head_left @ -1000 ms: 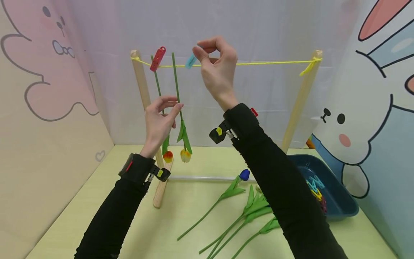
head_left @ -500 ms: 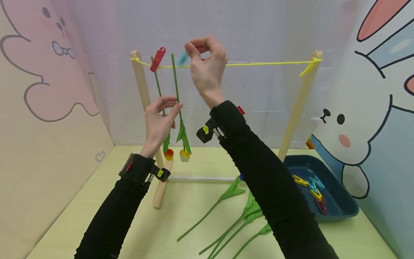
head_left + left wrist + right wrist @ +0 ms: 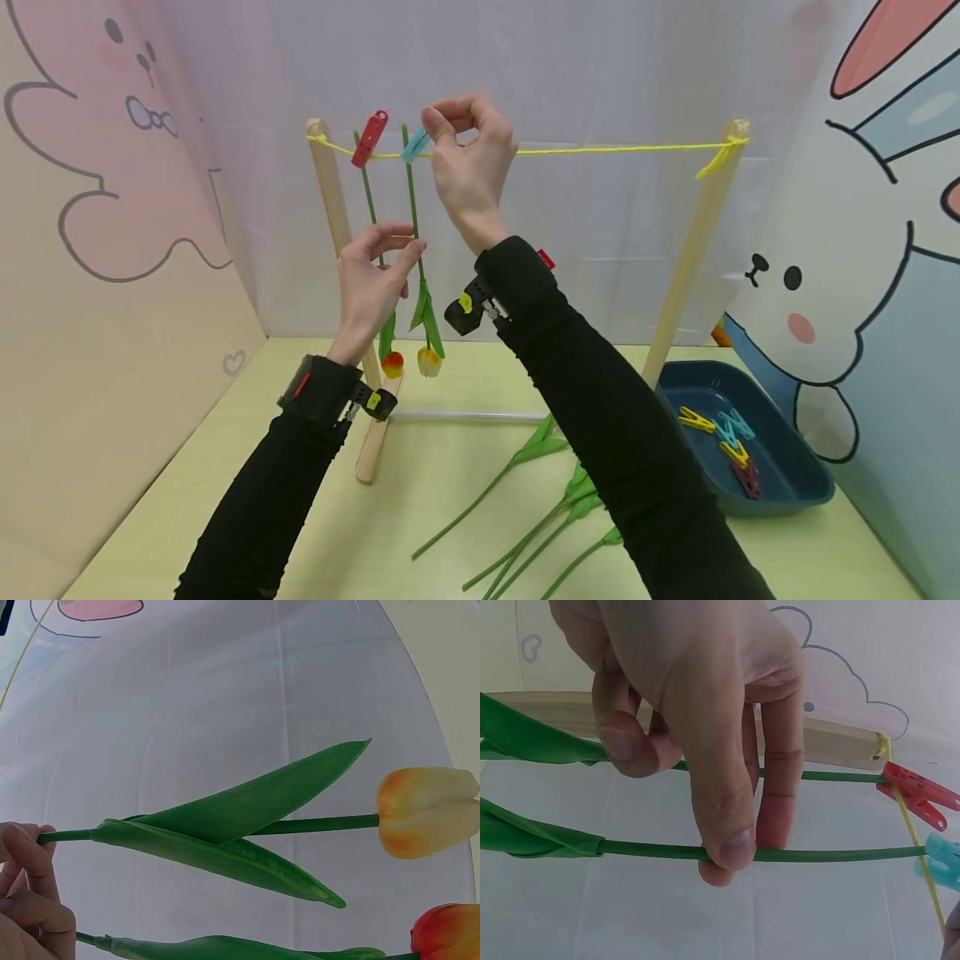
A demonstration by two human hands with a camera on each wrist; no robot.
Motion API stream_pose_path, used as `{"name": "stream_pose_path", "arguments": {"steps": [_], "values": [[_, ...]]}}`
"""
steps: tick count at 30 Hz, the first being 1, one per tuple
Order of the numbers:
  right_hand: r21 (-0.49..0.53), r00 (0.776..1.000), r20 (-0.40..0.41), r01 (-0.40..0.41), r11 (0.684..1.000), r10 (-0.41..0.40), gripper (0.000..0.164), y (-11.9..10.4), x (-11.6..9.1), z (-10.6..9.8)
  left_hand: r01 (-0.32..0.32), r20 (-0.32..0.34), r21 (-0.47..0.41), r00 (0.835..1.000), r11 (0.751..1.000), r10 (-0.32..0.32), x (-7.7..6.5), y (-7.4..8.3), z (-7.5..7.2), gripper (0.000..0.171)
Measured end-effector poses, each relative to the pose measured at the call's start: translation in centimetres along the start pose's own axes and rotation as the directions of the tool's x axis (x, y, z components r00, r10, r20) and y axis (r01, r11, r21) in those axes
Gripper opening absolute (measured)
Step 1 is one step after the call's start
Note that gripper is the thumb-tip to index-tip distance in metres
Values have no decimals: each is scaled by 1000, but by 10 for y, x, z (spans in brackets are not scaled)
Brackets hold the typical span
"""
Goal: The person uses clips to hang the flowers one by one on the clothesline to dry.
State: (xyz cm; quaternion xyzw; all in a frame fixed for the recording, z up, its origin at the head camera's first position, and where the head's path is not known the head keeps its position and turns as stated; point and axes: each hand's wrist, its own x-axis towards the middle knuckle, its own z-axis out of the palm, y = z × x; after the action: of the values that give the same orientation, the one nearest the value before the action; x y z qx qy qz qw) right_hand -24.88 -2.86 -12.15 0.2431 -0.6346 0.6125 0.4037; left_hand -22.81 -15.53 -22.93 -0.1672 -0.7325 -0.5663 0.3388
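Observation:
My left hand (image 3: 375,279) pinches the green stem of a pale yellow tulip (image 3: 429,362) between thumb and fingers. This tulip hangs head down, its stem end rising past the yellow string (image 3: 600,150). With thumb and fingertips, my right hand (image 3: 474,167) grips a light blue clothespin (image 3: 415,145), tilted over the string and the stem's top. In the right wrist view the blue clothespin (image 3: 943,861) is right at the stem's end and the string. Just left, a red clothespin (image 3: 370,140) holds a red-orange tulip (image 3: 392,364) upside down on the string.
Two wooden posts (image 3: 693,250) carry the string, with a pale bar (image 3: 465,414) low between them. Several tulips (image 3: 495,483) lie on the table, partly under my right sleeve. At right, a dark blue tray (image 3: 795,467) contains several clothespins (image 3: 735,450).
My right hand has moved left with the blue clothespin, from beside the pale tulip's stem to its top at the string. My left hand stays in place on the stem.

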Motion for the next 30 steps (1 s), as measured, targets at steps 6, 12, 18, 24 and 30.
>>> {"name": "stream_pose_path", "arguments": {"steps": [6,12,18,24,30], "values": [[-14,1000,9,-13,1000,13,17,0,0,1,-4,2,16,1000,1000,4,0,-1,0,27],[-28,998,37,-39,999,40,19,0,-1,2,2,2,16,1000,1000,-2,1,0,-1,27],[-30,995,64,-70,997,71,21,-1,0,1,6,10,29,1000,1000,-6,1,1,-1,27],[-29,993,79,-82,996,84,20,0,1,0,10,9,37,1000,999,-11,1,1,-2,27],[-30,990,97,-100,995,103,21,1,2,-1,11,6,45,1000,999,-11,1,1,-2,28]]}}
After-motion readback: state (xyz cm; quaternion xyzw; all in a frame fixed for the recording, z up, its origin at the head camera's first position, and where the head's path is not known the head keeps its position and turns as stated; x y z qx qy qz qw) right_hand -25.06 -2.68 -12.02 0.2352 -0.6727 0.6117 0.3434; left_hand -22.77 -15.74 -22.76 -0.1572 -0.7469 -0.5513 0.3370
